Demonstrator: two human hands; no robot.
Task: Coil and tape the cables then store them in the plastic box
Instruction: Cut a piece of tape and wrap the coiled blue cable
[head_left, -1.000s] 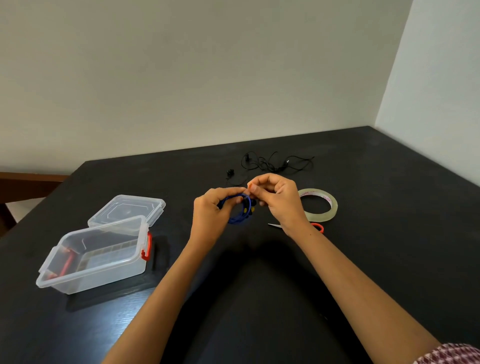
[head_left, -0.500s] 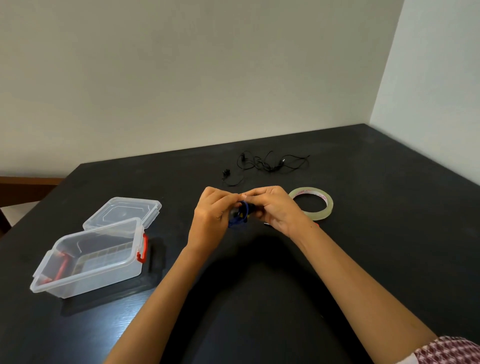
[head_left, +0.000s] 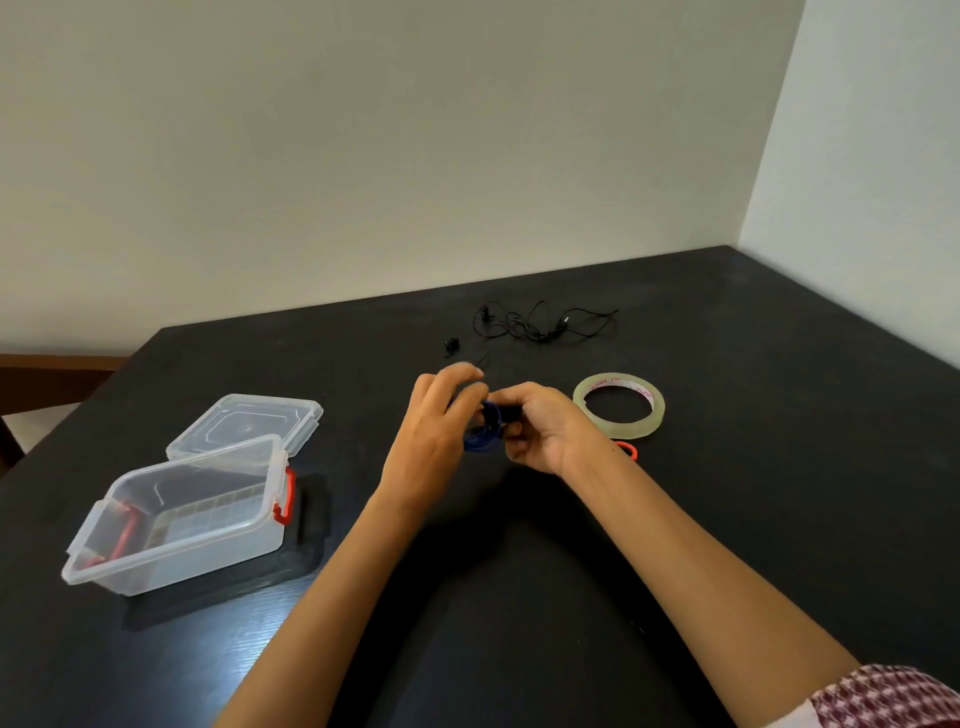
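Left hand (head_left: 434, 434) and right hand (head_left: 543, 431) both grasp the blue cable coil (head_left: 485, 430) with curled fingers. The coil is held well right of the open plastic box (head_left: 208, 543).

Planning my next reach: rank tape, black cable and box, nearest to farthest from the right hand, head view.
1. Tape, just right of the right hand.
2. Black cable, farther back.
3. Box, far left.

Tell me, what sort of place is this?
Probably an ordinary room in a home or office: bare pale walls meeting in a corner, a plain black table, and household bits like a clear plastic box and roll of tape.
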